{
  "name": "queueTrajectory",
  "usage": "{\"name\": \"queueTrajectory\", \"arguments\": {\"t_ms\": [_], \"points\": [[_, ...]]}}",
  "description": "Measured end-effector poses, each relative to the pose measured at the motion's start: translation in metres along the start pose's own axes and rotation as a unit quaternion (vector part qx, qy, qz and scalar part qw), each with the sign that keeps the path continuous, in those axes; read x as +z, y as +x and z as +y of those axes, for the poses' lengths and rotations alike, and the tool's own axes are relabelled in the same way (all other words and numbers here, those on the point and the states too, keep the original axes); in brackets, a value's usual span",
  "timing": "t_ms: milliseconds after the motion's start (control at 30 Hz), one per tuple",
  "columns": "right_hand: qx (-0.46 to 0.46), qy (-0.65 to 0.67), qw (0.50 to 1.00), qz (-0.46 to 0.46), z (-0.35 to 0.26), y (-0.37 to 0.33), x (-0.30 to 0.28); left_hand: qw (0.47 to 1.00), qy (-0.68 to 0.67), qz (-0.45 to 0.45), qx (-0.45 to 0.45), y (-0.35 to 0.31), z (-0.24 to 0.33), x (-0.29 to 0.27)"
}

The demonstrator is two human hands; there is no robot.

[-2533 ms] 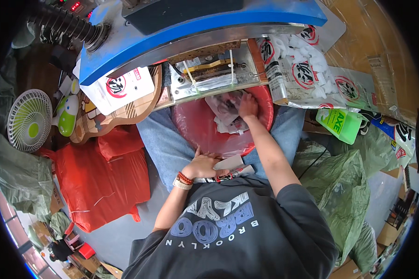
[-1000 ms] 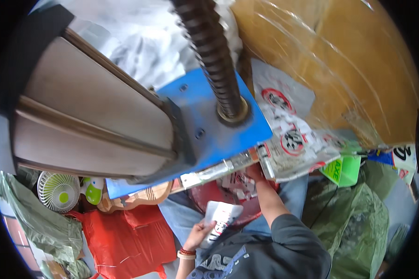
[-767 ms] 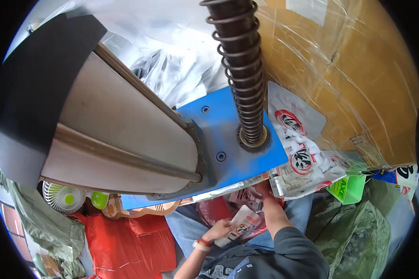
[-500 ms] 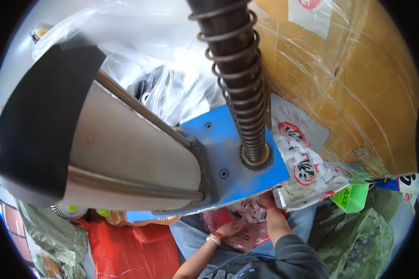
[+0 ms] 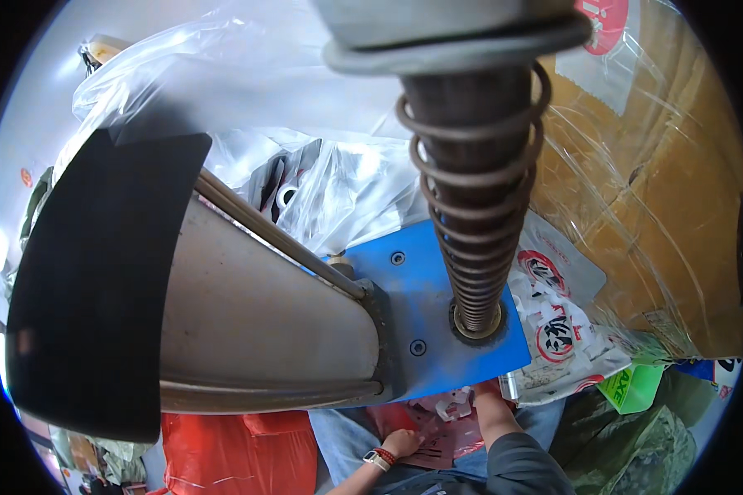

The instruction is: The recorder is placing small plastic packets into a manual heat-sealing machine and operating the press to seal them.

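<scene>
Evidently, both bare hands were working low, at the red basin (image 5: 390, 418) between the person's denim-clad knees. The left hand (image 5: 401, 444) lay over the basin's near left part, back upward, a flat printed pouch (image 5: 434, 454) just beside its fingers; whether the fingers gripped the pouch or merely rested near it, I could not tell. Around that wrist sat a red beaded bracelet (image 5: 384, 455) and a pale watch band (image 5: 375, 461). The right hand (image 5: 485, 394) reached to the basin's far right side, its fingers mostly hidden beneath the machine's blue plate (image 5: 437, 363), so its grip, too, could not be made out. Crumpled white printed pieces (image 5: 451, 405) lay in the basin, near the right hand and left of it.

Above all this, a dark post wrapped in a coil spring (image 5: 480, 223) rose from the blue plate (it blocked a good deal of the view), and a grey column (image 5: 264, 305) with a black cover (image 5: 99, 289) stood on the left. To the right lay a white printed bag (image 5: 557, 346), with a green container (image 5: 636, 388) near it and a large cardboard box (image 5: 660, 206) behind. A red plastic sack (image 5: 231, 454) sat left of the person's legs.
</scene>
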State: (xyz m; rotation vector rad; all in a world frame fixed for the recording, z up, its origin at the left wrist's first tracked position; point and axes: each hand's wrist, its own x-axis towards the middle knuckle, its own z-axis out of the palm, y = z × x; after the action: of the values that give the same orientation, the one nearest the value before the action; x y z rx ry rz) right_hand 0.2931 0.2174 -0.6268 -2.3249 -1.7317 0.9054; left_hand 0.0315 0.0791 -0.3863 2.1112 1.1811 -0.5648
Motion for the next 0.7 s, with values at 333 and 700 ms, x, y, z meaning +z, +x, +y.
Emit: {"name": "queueTrajectory", "arguments": {"t_ms": [333, 700], "points": [[-0.027, -0.068, 0.996, -0.057, -0.001, -0.005, 0.009, 0.993, -0.029, 0.014, -0.110, -0.002, 0.018, -0.023], [-0.100, -0.190, 0.959, -0.187, 0.013, -0.048, 0.046, 0.867, -0.361, 0.298, -0.170, -0.124, 0.038, -0.103]]}}
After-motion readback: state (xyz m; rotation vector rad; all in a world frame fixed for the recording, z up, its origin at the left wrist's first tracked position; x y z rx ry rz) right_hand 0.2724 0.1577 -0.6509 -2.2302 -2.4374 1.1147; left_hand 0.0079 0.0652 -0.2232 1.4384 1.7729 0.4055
